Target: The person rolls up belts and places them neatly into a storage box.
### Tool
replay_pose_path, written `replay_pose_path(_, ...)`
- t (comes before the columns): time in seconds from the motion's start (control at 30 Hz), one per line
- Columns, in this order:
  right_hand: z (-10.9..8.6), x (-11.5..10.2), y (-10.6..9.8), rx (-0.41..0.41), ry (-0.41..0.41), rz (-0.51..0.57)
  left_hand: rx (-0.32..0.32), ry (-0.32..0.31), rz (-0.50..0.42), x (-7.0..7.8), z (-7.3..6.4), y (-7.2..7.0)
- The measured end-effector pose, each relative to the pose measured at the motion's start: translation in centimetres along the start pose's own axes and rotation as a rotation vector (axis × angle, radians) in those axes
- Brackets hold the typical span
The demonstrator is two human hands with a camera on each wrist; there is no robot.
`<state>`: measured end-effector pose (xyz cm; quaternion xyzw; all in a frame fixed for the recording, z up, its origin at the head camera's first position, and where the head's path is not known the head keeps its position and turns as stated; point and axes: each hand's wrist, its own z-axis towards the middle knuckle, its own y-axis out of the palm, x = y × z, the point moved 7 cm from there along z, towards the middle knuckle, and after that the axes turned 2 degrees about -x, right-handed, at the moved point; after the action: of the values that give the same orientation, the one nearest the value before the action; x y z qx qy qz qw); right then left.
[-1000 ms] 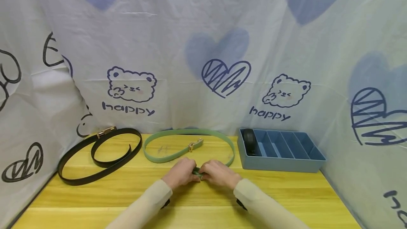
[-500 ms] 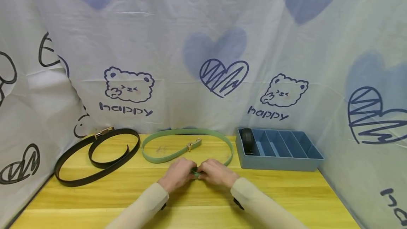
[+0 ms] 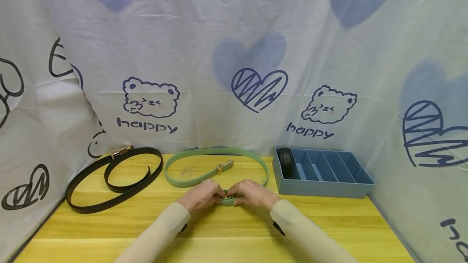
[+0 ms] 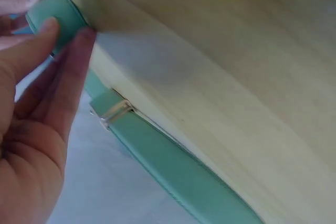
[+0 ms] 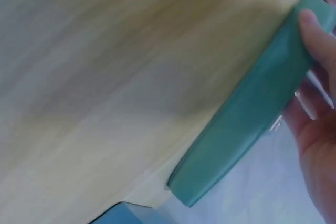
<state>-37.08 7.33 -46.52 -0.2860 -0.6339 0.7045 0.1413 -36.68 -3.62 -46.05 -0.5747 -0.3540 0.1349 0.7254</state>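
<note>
A light green belt [image 3: 215,150] lies in a wide loop on the wooden table, its gold buckle [image 3: 219,168] near the middle of that loop. The belt's near end is wound into a small coil [image 3: 227,202] between my two hands. My left hand [image 3: 203,195] holds the coil's left side; in the left wrist view its thumb and fingers pinch the green coil [image 4: 64,18]. My right hand [image 3: 253,194] grips the other side, and in the right wrist view its thumb lies against the green strap [image 5: 247,103]. Parts of the coil are hidden by my fingers.
A black belt [image 3: 98,207] with a gold buckle lies looped at the left. At the back right stands a blue divided box [image 3: 325,188], with a rolled black belt [image 3: 287,162] in its leftmost compartment. A white printed cloth [image 3: 212,60] hangs behind the table.
My hands have drawn slightly apart, the left one shifting left, so more of the green coil shows between them. The loop's right side has drawn in a little.
</note>
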Motion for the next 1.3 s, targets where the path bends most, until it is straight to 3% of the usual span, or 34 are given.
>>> replay_pose_path(0.1, -0.1, -0.2, -0.2, 0.032, -0.045, -0.027, -0.016, -0.004, 0.007, 0.0, 0.1, 0.2)
replay_pose_path(0.33, -0.1, -0.7, -0.4, 0.097, -0.060, -0.054, 0.090, -0.044, 0.221, 1.8, 0.4, 0.2)
replay_pose_path(0.47, -0.2, -0.4, -0.1, 0.084, -0.062, -0.046, 0.094, -0.055, 0.165, 1.6, 0.5, 0.3)
replay_pose_path(0.6, -0.3, 0.1, 0.2, 0.056, -0.071, -0.054, 0.037, 0.008, 0.077, 0.9, 0.4, 0.2)
replay_pose_path(0.7, -0.3, -0.1, 0.0, 0.063, -0.077, -0.044, -0.005, 0.018, 0.037, 0.7, 0.2, 0.1)
replay_pose_path(0.9, -0.2, -0.8, 0.0, 0.094, -0.068, -0.060, 0.060, -0.038, 0.149, 1.6, 0.2, 0.3)
replay_pose_path(1.03, -0.3, -0.4, 0.4, 0.063, -0.057, -0.031, 0.074, 0.006, 0.131, 1.4, 0.0, 0.5)
replay_pose_path(1.17, -0.4, 0.5, 0.3, 0.032, -0.027, -0.002, 0.038, 0.084, 0.084, 1.0, 0.0, 0.4)
replay_pose_path(1.3, -0.2, 0.4, 0.0, 0.047, -0.039, -0.009, 0.024, 0.067, 0.097, 1.0, 0.0, 0.3)
